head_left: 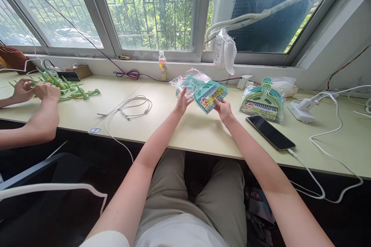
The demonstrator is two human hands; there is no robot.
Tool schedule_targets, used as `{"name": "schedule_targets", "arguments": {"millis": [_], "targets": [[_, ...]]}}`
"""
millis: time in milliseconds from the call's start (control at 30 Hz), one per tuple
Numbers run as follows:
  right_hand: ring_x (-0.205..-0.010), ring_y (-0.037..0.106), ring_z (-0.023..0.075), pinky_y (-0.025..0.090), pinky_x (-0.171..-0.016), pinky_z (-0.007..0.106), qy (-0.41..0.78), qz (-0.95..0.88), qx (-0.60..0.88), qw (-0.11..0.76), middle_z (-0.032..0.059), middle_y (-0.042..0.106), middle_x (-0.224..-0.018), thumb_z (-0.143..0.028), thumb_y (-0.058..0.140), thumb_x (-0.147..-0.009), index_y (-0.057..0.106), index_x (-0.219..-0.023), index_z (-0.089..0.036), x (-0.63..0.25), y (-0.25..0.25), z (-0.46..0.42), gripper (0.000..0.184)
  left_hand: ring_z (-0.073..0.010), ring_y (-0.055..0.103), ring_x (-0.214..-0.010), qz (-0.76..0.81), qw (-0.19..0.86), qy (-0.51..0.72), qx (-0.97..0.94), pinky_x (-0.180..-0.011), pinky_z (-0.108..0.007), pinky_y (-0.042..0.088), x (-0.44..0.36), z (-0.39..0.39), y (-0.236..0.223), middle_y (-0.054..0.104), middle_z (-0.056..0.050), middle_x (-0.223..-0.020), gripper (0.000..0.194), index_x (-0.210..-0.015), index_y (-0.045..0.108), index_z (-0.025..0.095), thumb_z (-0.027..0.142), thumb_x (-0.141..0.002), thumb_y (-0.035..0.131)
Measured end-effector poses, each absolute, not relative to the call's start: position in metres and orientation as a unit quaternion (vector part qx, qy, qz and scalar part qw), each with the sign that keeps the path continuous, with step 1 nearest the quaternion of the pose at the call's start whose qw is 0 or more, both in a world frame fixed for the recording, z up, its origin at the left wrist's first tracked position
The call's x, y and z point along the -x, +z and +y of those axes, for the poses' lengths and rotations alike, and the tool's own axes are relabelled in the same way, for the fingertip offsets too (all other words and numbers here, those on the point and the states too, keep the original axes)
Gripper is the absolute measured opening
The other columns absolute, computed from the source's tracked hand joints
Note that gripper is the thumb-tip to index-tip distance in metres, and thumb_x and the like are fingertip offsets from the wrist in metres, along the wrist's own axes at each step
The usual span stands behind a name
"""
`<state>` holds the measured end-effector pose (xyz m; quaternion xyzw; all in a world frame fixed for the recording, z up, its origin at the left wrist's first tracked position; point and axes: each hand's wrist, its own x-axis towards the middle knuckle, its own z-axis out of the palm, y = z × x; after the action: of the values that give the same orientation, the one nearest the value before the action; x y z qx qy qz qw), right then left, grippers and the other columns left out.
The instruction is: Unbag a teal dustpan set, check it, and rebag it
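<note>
I hold up a teal mini dustpan-and-brush set (204,92) in a clear plastic bag above the pale green desk (203,131). My left hand (183,101) grips its left edge with fingers closed on the bag. My right hand (222,109) pinches the lower right corner by the printed label. A second packaged dustpan set (263,101) lies on the desk to the right, beyond my right hand.
A black phone (270,132) on a white cable lies right of my right arm. A white charger (303,109), a coiled white cable (133,106), a drink bottle (163,65) and a bagged carton (224,51) are around. At far left another person's hands (34,90) handle green plastic pieces (72,87).
</note>
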<state>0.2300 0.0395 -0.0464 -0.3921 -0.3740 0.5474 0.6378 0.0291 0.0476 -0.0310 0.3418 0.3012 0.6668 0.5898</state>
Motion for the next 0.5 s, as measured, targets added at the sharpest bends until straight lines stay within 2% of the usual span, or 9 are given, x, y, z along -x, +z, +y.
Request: {"name": "schedule_targets", "arguments": {"millis": [133,200,400,500], "targets": [[-0.077,0.073,0.0141,0.065,-0.081,0.029,0.548,-0.385,0.388,0.633,0.0054,0.075,-0.091,-0.009,0.069,-0.086,0.068,-0.091,-0.013,-0.227,-0.049,0.040,0.006,-0.0238,0.066,-0.119,0.300,0.611,0.624,-0.383,-0.108,-0.042,0.051,-0.050,0.041,-0.038,0.070,-0.009,-0.124,0.044,-0.127,0.060,0.020,0.029,-0.086,0.074],[-0.076,0.073,0.0141,0.066,-0.079,0.029,0.546,-0.386,0.387,0.635,0.0050,0.075,-0.091,-0.009,0.070,-0.085,0.067,-0.094,-0.013,-0.226,-0.051,0.041,0.010,-0.0245,0.065,-0.120,0.298,0.629,0.597,-0.400,-0.111,-0.044,0.049,-0.057,0.038,-0.041,0.071,-0.010,-0.122,0.038,-0.123,0.062,0.017,0.022,-0.087,0.072],[-0.080,0.073,0.0156,0.066,-0.081,0.031,0.535,-0.341,0.410,0.655,0.0047,0.073,-0.092,-0.006,0.071,-0.081,0.061,-0.095,-0.015,-0.223,-0.051,0.040,0.019,-0.0271,0.064,-0.122,0.275,0.672,0.517,-0.453,-0.117,-0.049,0.044,-0.064,0.028,-0.044,0.068,-0.015,-0.128,0.038,-0.129,0.060,0.014,0.027,-0.093,0.066],[-0.079,0.073,0.0141,0.066,-0.082,0.031,0.526,-0.318,0.421,0.667,0.0035,0.072,-0.093,-0.005,0.068,-0.083,0.057,-0.095,-0.017,-0.223,-0.050,0.040,0.020,-0.0272,0.064,-0.121,0.273,0.665,0.489,-0.494,-0.111,-0.049,0.049,-0.065,0.024,-0.045,0.063,-0.015,-0.136,0.046,-0.134,0.055,0.016,0.036,-0.094,0.065]]}}
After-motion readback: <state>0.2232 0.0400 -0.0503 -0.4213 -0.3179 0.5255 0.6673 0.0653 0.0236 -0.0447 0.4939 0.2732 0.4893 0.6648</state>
